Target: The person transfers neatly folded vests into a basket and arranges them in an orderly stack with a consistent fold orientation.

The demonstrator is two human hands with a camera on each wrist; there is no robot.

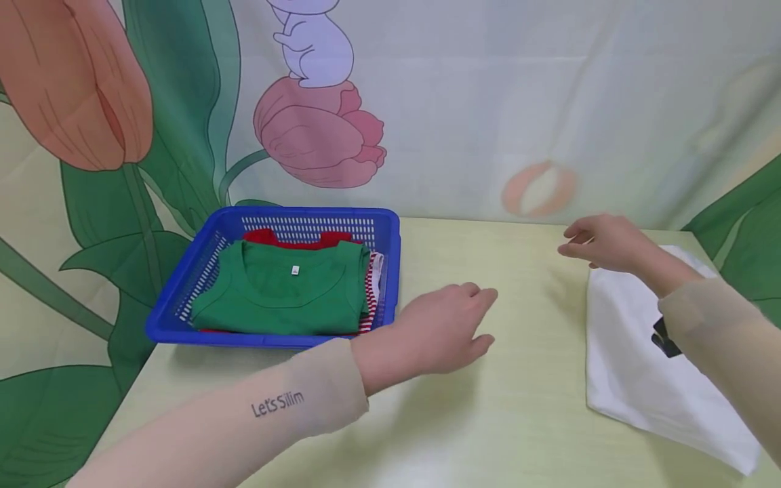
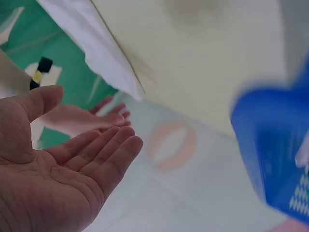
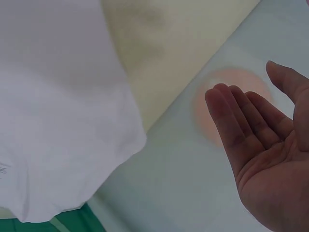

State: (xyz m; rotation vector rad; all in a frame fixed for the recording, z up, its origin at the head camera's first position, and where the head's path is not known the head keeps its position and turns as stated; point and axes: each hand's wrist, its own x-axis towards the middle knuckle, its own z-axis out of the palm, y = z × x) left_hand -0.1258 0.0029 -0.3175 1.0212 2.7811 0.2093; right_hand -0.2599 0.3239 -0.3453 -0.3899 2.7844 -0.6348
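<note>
My left hand (image 1: 442, 330) hangs above the table just right of the blue basket, holding nothing, its fingers relaxed. Further right, my right hand (image 1: 610, 244) is held over the far edge of a white garment (image 1: 628, 359), also with nothing in it. That garment lies spread on the right side of the table, partly hidden by my right forearm. Both palms show bare in the wrist views, the left hand (image 2: 72, 169) with its thumb apart from the fingers, the right hand (image 3: 270, 154) likewise.
A blue plastic basket (image 1: 244, 339) stands at the table's back left. In it lies a folded green shirt (image 1: 287, 295) over red clothing (image 1: 262, 235) and a red-and-white striped piece (image 1: 371, 291). A printed curtain (image 1: 451, 122) hangs behind the pale table (image 1: 506, 407).
</note>
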